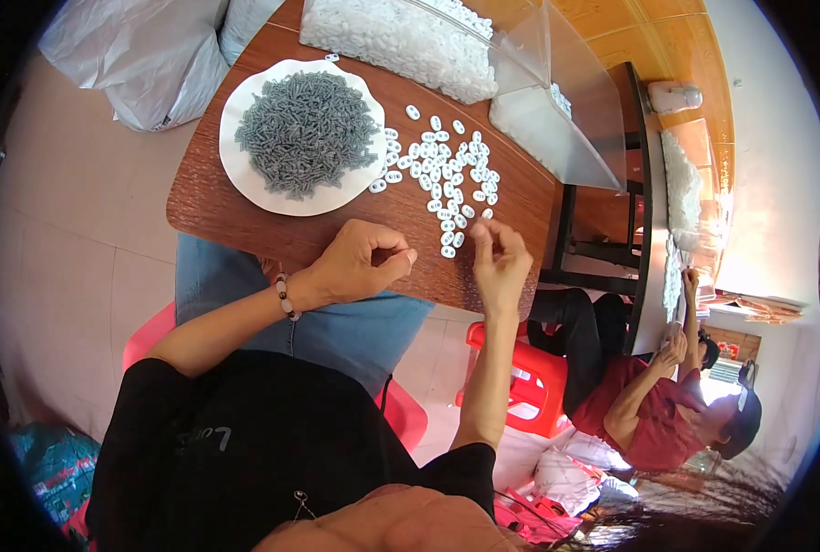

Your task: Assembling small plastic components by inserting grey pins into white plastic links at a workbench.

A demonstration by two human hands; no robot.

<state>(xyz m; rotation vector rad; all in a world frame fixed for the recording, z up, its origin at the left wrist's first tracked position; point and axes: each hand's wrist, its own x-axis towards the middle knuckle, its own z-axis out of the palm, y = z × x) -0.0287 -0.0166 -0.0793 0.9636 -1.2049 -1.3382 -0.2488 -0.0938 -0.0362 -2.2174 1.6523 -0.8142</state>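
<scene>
My left hand (364, 262) is over the table's near edge, with thumb and index fingertip pinched together. Whatever is between them is too small to make out. To the right, my right hand (502, 267) has its fingers bent and drawn together at the near edge of the scattered pieces. One small white oval piece (487, 213) with dark spots sits right at its fingertips; whether it is gripped does not show. Many similar white oval pieces (447, 175) are spread over the brown table (272, 230). Left of them, a white scalloped plate (235, 175) carries a heap of small grey rod-like parts (309, 133).
Clear bins (401, 46) full of white pieces stand along the table's far side. At right, a person in a red shirt (649, 405) works at another table, near a red plastic stool (529, 386). White sacks (143, 55) stand on the floor at upper left.
</scene>
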